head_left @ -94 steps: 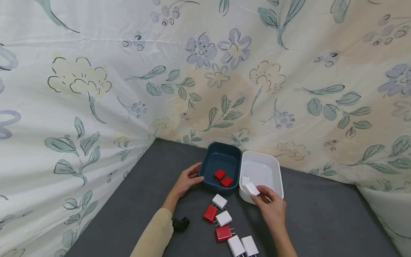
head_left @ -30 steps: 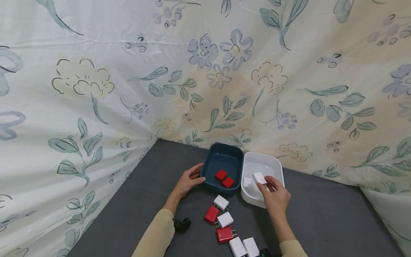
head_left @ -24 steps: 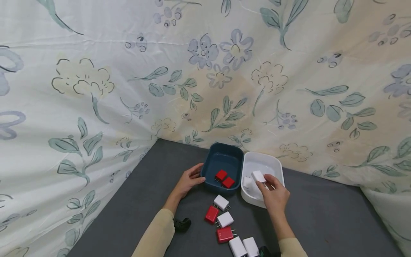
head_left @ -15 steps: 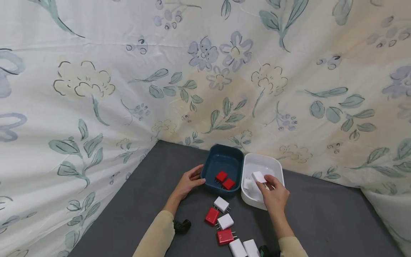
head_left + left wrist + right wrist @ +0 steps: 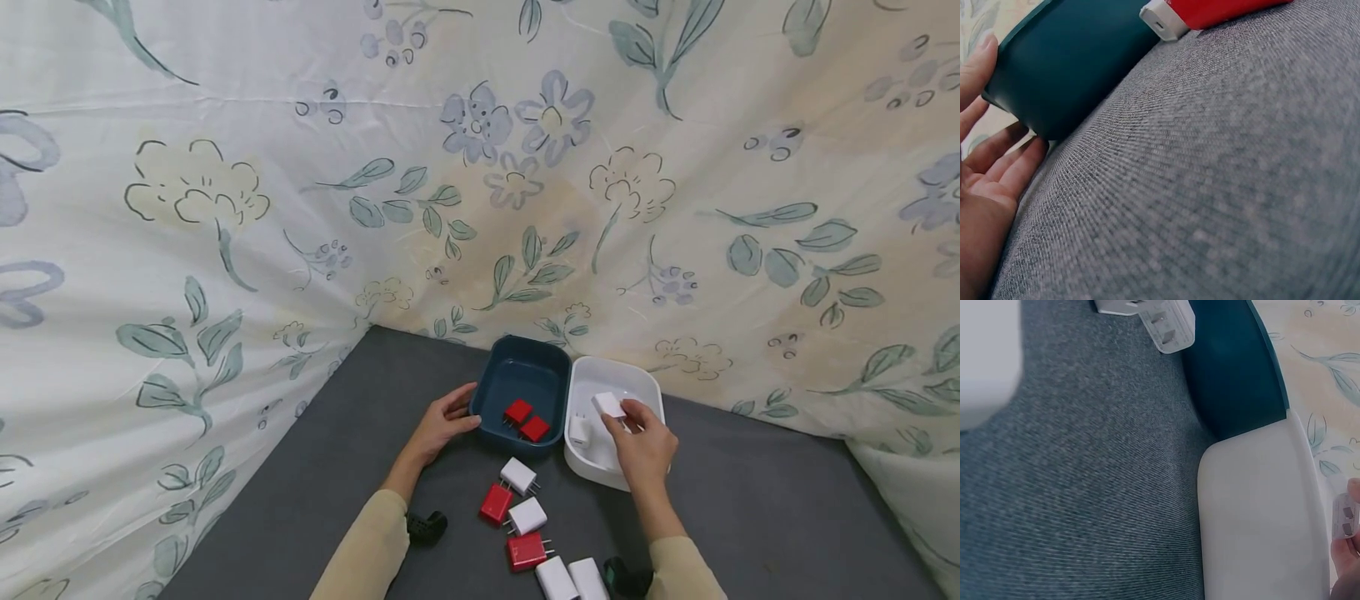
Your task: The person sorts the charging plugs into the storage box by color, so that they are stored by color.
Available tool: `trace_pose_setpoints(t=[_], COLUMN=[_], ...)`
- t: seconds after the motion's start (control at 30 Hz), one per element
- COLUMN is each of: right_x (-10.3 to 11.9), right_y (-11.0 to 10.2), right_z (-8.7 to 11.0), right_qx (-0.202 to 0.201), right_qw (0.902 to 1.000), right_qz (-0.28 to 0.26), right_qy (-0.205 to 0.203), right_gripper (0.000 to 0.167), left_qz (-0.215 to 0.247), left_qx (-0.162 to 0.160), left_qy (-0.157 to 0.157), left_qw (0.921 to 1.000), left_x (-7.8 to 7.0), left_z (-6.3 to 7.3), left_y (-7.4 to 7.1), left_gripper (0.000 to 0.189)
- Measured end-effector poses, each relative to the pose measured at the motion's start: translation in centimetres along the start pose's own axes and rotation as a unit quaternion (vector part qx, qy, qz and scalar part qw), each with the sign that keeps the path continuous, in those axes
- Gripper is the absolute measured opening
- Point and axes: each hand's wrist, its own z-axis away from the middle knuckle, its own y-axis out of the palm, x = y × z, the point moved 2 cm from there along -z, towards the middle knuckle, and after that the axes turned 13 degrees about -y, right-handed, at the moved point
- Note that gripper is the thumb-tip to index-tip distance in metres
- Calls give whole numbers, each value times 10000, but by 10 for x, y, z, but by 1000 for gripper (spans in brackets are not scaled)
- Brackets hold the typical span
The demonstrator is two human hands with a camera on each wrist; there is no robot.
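Note:
My right hand (image 5: 647, 446) pinches a white charger (image 5: 608, 406) between thumb and fingers, inside the white bin (image 5: 651, 385). Its slotted end shows in the right wrist view. Another white charger (image 5: 579, 431) lies in that bin's left part. My left hand (image 5: 438, 429) touches the left side of the dark blue bin (image 5: 517, 371), which holds two red chargers (image 5: 517, 412). In the left wrist view the thumb lies against the bin's wall and the other fingers, fairly straight, reach its lower edge.
In front of the bins lies a loose row of several chargers, among them a red charger (image 5: 496, 504) and a white charger (image 5: 527, 517). The bins stand side by side on the dark grey tabletop (image 5: 322, 483). Behind hangs a floral cloth (image 5: 480, 208).
From the white bin's near left edge, my right hand has carried the white charger farther in and to the right. My left hand stays at the blue bin.

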Motion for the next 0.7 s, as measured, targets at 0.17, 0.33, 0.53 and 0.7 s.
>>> trace_pose_setpoints(t=[0.17,0.33,0.53,0.7], right_x=[-5,-8,-10,-8], right_y=[1,1,0,-1], right_z=[-4,-10,-16,-22], right_qx=[23,-106,-66,-41], right_qw=[9999,9999,9994,9984], right_qz=[84,11,8,43], right_qy=[119,96,332,567], right_gripper=[38,36,37,38], left_qz=[-12,-109,-182,-166], left_qx=[-19,-38,18,12], left_qy=[-3,-11,4,24], left_qw=[10000,9999,9998,9999], left_x=[-1,-2,-2,-2], left_z=[2,3,3,2], left_y=[0,0,0,-1], left_gripper=[68,69,70,70])
